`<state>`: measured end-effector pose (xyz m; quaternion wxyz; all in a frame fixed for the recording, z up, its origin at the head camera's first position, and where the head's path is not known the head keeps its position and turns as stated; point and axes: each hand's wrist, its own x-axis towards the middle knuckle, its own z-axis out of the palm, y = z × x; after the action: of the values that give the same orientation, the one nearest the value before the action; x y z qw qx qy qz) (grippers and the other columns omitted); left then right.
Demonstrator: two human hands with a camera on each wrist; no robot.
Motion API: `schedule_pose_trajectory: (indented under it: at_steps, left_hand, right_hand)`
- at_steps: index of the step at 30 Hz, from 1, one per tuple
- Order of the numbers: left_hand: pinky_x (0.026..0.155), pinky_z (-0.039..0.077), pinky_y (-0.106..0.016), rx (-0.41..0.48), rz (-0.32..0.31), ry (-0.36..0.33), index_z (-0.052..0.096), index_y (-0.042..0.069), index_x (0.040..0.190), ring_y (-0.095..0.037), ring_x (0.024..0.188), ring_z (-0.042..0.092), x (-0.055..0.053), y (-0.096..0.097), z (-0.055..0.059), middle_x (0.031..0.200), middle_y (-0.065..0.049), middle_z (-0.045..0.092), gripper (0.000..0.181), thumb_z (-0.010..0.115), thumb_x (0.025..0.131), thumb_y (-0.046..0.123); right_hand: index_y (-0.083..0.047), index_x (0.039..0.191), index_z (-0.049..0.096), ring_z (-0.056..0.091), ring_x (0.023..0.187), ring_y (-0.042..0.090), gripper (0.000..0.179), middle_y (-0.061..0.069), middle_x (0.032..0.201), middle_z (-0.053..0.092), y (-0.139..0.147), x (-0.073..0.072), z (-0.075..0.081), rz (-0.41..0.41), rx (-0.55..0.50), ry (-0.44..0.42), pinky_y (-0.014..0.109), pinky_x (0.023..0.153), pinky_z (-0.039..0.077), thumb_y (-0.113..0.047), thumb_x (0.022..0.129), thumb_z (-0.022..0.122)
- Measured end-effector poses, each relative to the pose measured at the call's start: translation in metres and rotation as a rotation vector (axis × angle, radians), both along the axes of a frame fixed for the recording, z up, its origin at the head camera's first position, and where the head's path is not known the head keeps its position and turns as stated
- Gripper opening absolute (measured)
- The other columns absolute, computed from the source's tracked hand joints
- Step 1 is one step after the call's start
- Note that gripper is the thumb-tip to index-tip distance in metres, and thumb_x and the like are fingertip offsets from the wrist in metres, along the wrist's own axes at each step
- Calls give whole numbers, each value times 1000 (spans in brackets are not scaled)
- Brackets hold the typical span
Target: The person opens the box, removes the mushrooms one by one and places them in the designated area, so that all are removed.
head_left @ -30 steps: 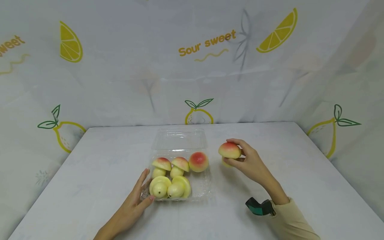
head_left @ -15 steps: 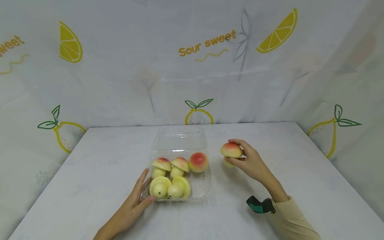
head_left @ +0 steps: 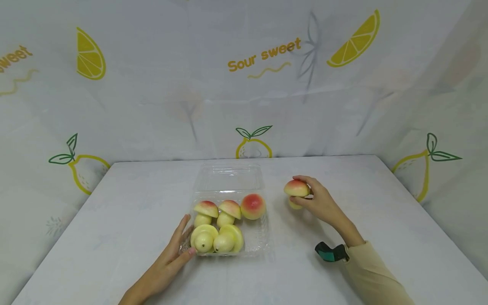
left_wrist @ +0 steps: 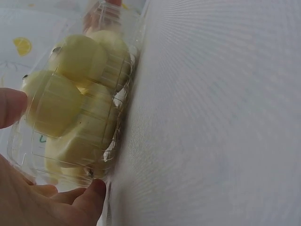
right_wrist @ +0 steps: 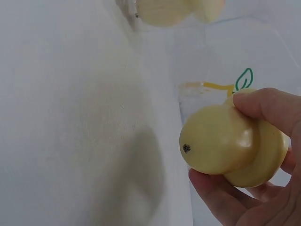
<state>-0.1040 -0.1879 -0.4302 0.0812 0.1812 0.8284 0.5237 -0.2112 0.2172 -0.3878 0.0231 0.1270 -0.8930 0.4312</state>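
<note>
In the head view, my right hand [head_left: 320,204] pinches a toy mushroom [head_left: 296,188] with a red-and-yellow cap and pale stem, held above the table right of a clear plastic container [head_left: 256,239]. The right wrist view shows its rounded stem end [right_wrist: 216,141] with a dark spot, thumb on one side and fingers on the other. My left hand [head_left: 167,258] holds the container's near left corner, thumb at the front rim and fingers along the left side. Inside lie several similar mushrooms: two tilted at the back, one cap-up [head_left: 253,206] at back right, two stem-forward [head_left: 225,241] in front.
The container's hinged lid [head_left: 228,178] lies back on the white table [head_left: 152,190] behind it. Its front right part shows bare plastic. A black and green strap [head_left: 331,253] sits at my right sleeve. A lemon-printed cloth [head_left: 171,106] hangs behind the table.
My right hand has drifted slightly to the right, away from the container, still with the toy mushroom. My left hand and the container have stayed in place.
</note>
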Motion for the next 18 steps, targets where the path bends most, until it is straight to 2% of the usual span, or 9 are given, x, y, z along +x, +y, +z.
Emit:
schedule_pose_trajectory:
  at_steps: [10,15,18]
  left_hand:
    - [105,31,-74,19,-1,3,-9,10,159,-53,147,14,0,1,2,166,-20,-7,78,46,105,21]
    - [104,39,-66,3,-6,18,-11,9,159,-54,146,16,-1,-1,1,166,-21,-6,80,47,104,20]
    - [103,43,-60,-5,-6,22,-10,12,159,-53,147,17,-2,-2,0,166,-20,-5,81,48,104,21]
  right_hand:
    - [1,141,48,56,114,36,60,25,135,53,10,-14,-5,10,72,19,39,87,51,-16,89,74]
    - [1,141,47,56,116,38,61,26,137,52,14,-17,-6,3,74,-4,43,90,52,-17,89,73]
    - [1,141,47,55,117,38,61,27,138,51,16,-18,-7,-1,79,-10,46,92,51,-17,89,73]
